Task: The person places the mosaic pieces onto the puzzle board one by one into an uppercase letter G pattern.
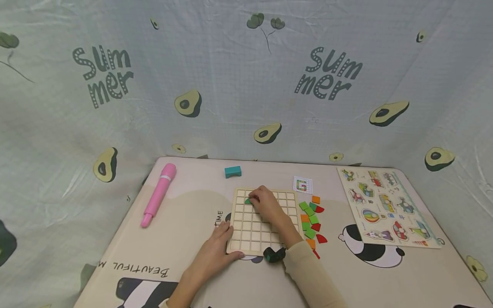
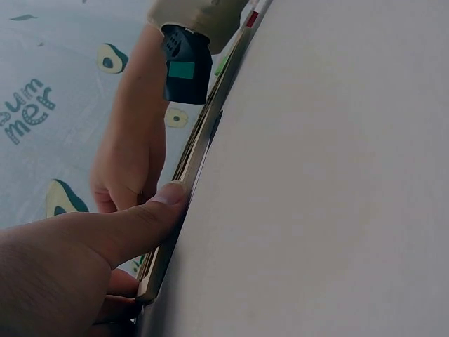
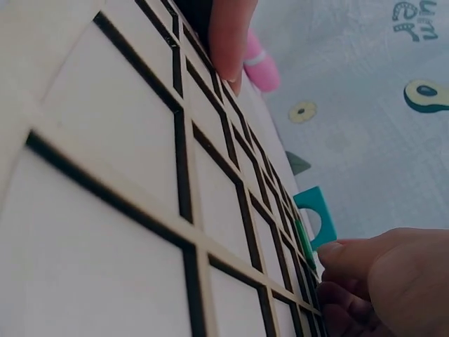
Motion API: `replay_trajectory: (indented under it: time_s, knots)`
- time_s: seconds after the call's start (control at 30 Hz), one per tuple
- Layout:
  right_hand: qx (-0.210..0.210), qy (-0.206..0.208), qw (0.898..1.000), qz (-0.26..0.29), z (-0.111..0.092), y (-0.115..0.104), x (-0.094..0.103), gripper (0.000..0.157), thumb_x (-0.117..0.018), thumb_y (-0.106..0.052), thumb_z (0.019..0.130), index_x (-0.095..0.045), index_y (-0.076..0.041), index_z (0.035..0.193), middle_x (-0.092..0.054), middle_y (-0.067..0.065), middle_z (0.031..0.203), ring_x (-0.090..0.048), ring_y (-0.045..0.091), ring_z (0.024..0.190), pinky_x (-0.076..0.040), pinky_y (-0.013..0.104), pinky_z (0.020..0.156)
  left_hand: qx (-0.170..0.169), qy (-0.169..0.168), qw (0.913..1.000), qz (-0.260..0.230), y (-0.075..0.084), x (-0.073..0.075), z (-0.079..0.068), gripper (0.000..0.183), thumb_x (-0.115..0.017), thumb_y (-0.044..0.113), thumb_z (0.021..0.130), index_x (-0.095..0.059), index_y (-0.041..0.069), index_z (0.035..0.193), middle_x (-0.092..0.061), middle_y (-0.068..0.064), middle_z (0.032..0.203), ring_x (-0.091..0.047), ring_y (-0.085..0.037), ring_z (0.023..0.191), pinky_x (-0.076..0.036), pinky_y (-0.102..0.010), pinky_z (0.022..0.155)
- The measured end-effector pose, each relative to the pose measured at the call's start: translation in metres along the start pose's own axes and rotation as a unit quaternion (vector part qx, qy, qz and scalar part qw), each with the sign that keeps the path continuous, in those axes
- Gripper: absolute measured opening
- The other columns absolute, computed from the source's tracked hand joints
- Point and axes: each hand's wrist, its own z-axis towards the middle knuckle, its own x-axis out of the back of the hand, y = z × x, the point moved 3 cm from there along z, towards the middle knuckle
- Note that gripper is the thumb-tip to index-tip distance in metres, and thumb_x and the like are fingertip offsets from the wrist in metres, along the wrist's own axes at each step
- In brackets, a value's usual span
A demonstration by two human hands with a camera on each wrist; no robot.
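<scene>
A square wooden grid board (image 1: 246, 236) lies on the table. My left hand (image 1: 213, 252) holds its near left corner, the thumb (image 2: 151, 223) along the near edge and the fingers at the left side. Over the far left part of the board, my right hand (image 1: 265, 204) has its fingers bent at a small green piece (image 1: 247, 201) in the grid. Low in the right wrist view, the thumb tip meets the edge of this green piece (image 3: 304, 242); the palm hides the other fingers in part.
Loose green, orange and red pieces (image 1: 310, 233) lie right of the board, below a small pattern card (image 1: 302, 185). A teal block (image 1: 233, 172) stands behind the board. A pink stick-like object (image 1: 158, 196) lies left, a picture puzzle board (image 1: 389, 207) right.
</scene>
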Motion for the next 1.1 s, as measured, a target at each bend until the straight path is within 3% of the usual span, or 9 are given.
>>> replay_trajectory:
  time_s: [0.47,1.1]
  knots:
    - [-0.021,0.031,0.999,0.010,-0.011,0.005,0.017,0.024,-0.063,-0.020,0.098,-0.072,-0.007,0.117,-0.063,0.008,0.115,-0.062,0.020,0.100,-0.057,0.037,0.084,0.001,0.002,1.0000,0.008,-0.002,-0.002,0.001,0.084,-0.083,0.042,0.078,-0.053,-0.006,0.140,-0.048,-0.024,0.151,-0.038,-0.040,0.146,-0.037,-0.053,0.118]
    - [-0.033,0.085,0.996,0.018,-0.042,0.017,0.049,0.033,-0.071,-0.018,0.092,-0.069,-0.001,0.121,-0.064,0.013,0.115,-0.063,0.029,0.102,-0.057,0.044,0.085,0.001,0.001,0.9999,0.015,-0.002,-0.002,0.000,0.084,-0.083,0.044,0.078,-0.054,-0.005,0.140,-0.048,-0.022,0.151,-0.038,-0.038,0.147,-0.036,-0.052,0.119]
